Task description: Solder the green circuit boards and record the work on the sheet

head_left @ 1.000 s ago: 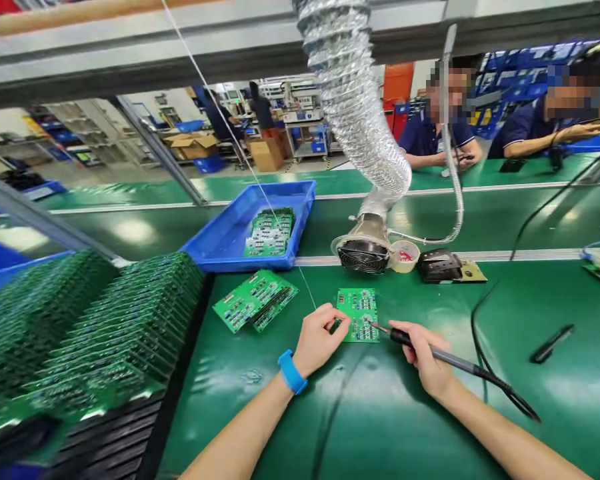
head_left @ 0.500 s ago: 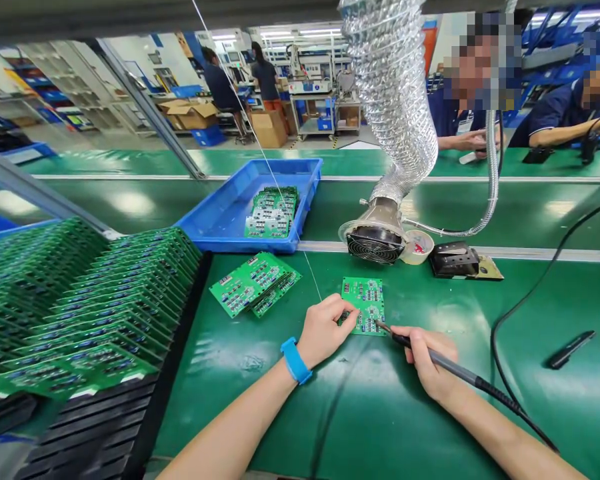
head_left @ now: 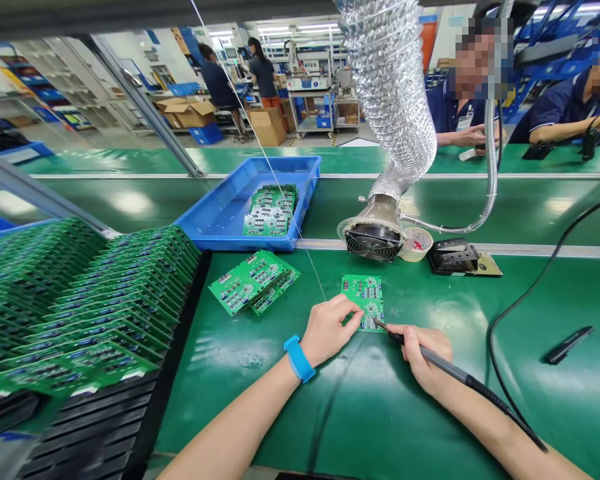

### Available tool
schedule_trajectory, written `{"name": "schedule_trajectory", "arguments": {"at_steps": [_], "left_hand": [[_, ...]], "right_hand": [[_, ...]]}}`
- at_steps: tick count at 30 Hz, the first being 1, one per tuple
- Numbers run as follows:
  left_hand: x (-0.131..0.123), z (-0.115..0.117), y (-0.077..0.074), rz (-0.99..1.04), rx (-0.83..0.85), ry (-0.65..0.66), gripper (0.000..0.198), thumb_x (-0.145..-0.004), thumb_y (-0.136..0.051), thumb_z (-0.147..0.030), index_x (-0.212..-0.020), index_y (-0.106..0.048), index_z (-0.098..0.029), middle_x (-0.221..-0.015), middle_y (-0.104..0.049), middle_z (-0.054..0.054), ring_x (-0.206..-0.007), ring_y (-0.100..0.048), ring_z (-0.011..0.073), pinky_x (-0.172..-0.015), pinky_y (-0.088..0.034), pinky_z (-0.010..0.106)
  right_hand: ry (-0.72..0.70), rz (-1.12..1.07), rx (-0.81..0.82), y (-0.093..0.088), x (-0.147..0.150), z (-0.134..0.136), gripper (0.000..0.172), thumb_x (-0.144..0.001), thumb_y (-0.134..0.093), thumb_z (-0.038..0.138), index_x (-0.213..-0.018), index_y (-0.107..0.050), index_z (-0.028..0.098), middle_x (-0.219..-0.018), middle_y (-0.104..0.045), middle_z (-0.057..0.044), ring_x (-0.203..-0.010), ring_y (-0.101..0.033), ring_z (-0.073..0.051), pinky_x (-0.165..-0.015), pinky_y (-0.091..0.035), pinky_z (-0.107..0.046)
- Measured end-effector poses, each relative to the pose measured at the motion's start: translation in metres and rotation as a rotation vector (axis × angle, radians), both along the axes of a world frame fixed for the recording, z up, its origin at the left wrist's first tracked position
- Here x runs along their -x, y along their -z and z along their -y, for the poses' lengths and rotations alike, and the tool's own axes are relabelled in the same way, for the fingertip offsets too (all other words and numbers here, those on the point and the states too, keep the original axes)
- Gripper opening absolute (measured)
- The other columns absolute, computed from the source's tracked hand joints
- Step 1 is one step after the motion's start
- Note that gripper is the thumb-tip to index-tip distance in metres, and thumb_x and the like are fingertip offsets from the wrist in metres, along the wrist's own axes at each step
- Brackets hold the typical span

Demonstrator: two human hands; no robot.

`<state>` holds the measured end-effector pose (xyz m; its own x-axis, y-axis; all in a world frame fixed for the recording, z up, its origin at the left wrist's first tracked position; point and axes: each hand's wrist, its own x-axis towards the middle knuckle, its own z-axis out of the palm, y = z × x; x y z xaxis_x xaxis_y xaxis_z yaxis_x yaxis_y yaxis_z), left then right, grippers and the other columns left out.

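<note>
A small green circuit board (head_left: 364, 297) lies flat on the green mat in front of me. My left hand (head_left: 330, 329), with a blue wristband, pinches a thin solder wire (head_left: 260, 143) that runs up and away to the top, its fingertips at the board's near left corner. My right hand (head_left: 425, 360) grips a black soldering iron (head_left: 445, 369) like a pen, and its tip touches the board's near edge. The iron's cord trails off to the right.
A short stack of boards (head_left: 253, 281) lies left of the work board. Behind it a blue tray (head_left: 220, 217) holds more boards. Racks of several upright boards (head_left: 95, 300) fill the left. A fume duct with fan (head_left: 374, 237), tape roll (head_left: 416, 243), iron stand (head_left: 455, 258) and black pen-like tool (head_left: 567, 344) sit around. Co-workers sit across the belt.
The view has tilted down and slightly closer. My left hand has shifted a little right along the board's near edge; the iron tip stays on the board.
</note>
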<state>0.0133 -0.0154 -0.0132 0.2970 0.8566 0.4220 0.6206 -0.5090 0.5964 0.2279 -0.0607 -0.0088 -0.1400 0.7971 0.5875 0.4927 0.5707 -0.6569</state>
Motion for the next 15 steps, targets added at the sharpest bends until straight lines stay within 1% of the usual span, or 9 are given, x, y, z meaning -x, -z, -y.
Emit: {"name": "schedule_trajectory", "arguments": {"at_steps": [7,10,15], "left_hand": [[0.0006,0.0015,-0.0035,0.027,-0.025,-0.015,0.017,-0.092,-0.059,-0.023,-0.079,-0.069,-0.019,-0.067,-0.055,-0.002,-0.057,-0.044,0.0089,-0.057,-0.032,0.024],[-0.0002,0.0026,-0.0038,0.012,-0.017,0.005,0.017,-0.092,-0.059,-0.023,-0.078,-0.068,-0.018,-0.065,-0.053,-0.002,-0.056,-0.044,0.0088,-0.056,-0.031,0.024],[-0.0019,0.0039,-0.0034,-0.014,-0.018,0.036,0.018,-0.091,-0.058,-0.022,-0.077,-0.069,-0.018,-0.063,-0.051,-0.002,-0.056,-0.045,0.0091,-0.056,-0.031,0.024]], "right_hand": [[0.017,0.022,0.003,-0.0027,-0.0001,0.0005,0.036,-0.103,-0.041,0.021,-0.094,-0.076,0.018,-0.056,-0.065,0.001,-0.049,-0.065,-0.012,-0.062,-0.056,-0.024],[0.037,0.02,-0.003,-0.0035,-0.0004,0.0013,0.037,-0.103,-0.04,0.022,-0.093,-0.076,0.019,-0.056,-0.065,0.001,-0.05,-0.065,-0.012,-0.062,-0.056,-0.024],[0.024,0.012,-0.02,-0.0039,-0.0011,0.0018,0.036,-0.103,-0.041,0.02,-0.091,-0.075,0.018,-0.055,-0.065,0.001,-0.049,-0.065,-0.011,-0.061,-0.055,-0.023]]}}
